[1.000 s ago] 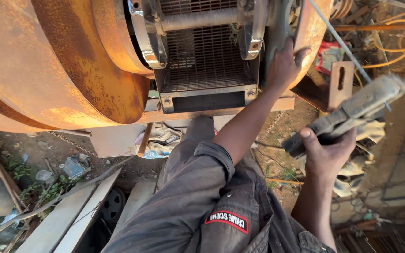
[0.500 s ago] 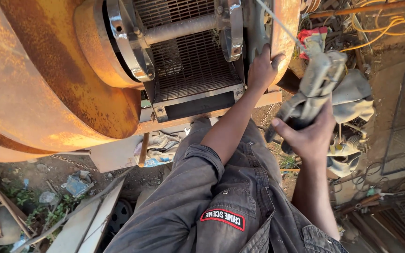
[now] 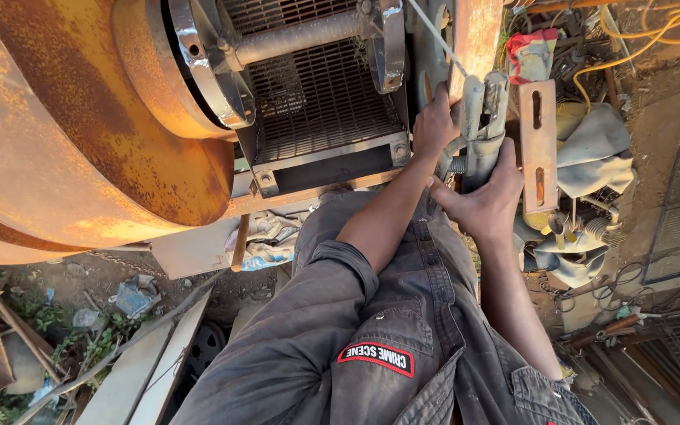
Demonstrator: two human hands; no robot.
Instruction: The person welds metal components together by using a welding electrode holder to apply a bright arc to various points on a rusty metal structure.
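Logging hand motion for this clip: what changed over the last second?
The right hand carried the grey power tool from out at the right, lying tilted, in to the machine's rusty edge plate, and it now stands upright beside the left hand. Unchanged: the right hand's grip on the tool, the left hand on that edge by the steel grating.
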